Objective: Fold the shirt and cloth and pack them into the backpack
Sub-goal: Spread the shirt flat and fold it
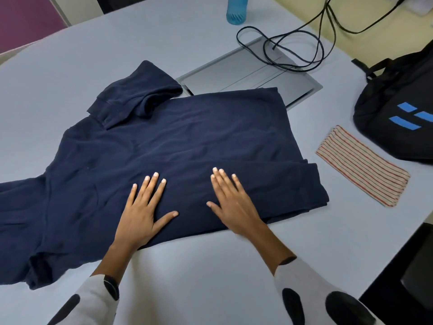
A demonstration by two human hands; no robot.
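Observation:
A navy polo shirt (164,141) lies spread across the table, its bottom part folded over at the right and one sleeve tucked in at the far side. My left hand (143,209) and my right hand (232,202) both rest flat on its near half, fingers spread, holding nothing. A striped cloth (360,165), folded into a narrow strip, lies to the right of the shirt. Beyond the cloth, a black backpack (398,109) with blue stripes sits at the table's right edge.
A grey cable-box lid (246,73) is set into the table behind the shirt, with black cables (293,48) looped over it. A blue bottle (236,10) stands at the far edge. The pale table (210,277) ends at the right, near a dark chair (412,273).

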